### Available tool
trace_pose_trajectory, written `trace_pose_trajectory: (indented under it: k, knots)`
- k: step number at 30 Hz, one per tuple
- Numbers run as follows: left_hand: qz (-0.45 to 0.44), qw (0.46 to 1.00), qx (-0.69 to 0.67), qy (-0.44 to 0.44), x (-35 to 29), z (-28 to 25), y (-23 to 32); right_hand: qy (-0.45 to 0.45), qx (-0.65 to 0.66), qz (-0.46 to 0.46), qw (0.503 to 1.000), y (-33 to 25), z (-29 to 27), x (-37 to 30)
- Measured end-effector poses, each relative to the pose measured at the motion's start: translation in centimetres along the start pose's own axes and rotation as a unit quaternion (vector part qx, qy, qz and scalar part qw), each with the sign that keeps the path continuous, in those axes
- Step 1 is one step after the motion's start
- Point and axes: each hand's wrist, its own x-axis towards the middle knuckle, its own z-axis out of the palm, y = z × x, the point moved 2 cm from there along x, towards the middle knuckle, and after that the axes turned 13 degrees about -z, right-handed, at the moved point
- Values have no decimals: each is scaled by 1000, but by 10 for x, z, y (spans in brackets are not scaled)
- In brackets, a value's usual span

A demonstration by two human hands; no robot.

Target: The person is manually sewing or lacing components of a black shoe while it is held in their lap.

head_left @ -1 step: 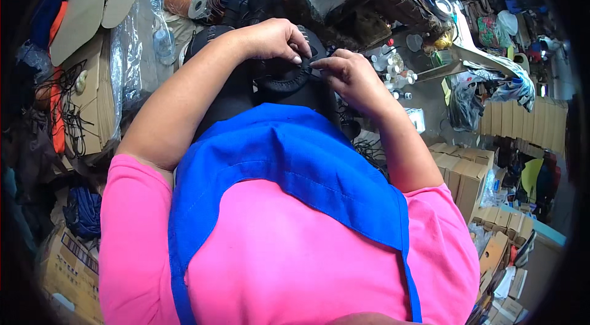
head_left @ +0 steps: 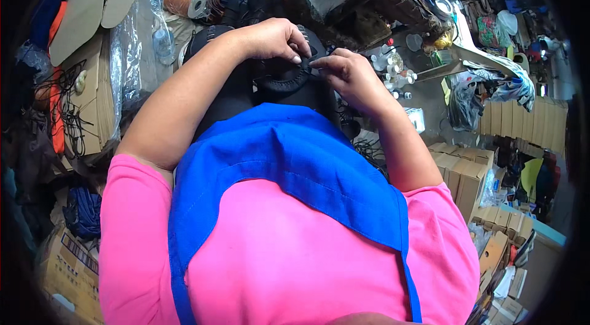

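Note:
A black, soft-looking piece (head_left: 286, 85) with stitching along its curved rim rests on my lap, over dark trousers; its exact kind I cannot make out. My left hand (head_left: 278, 41) reaches over it from the left, thumb and fingers closed on its upper right edge. From the right, my right hand (head_left: 355, 79) meets the same edge, with thumb and forefinger brought together there. The two sets of fingertips are a small gap apart. Any thread or needle between them is too small to see. More black material with pale stitches (head_left: 212, 31) shows beside my left wrist.
An orange thread spool (head_left: 186, 2) lies beyond my left forearm, near cardboard (head_left: 86, 8) and clear plastic. Several small bottles (head_left: 393, 67) stand right of my right hand. Stacked cardboard boxes (head_left: 464, 171) are beside my right elbow. A blue apron (head_left: 276, 140) covers my front.

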Motion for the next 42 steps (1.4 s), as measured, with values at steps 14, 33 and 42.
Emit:
trace_pose_trajectory:
  k: [14,33,42]
  knots:
    - [4,1000,-4,-2,3,-4,-3,66,121,42,989,19,17,-2]
    - [7,996,40,79,-8,-1,2,140,145,26,979,21,30,0]
    - [-17,965,22,261,-83,17,12,107,-65,-25,992,0,28,-20]
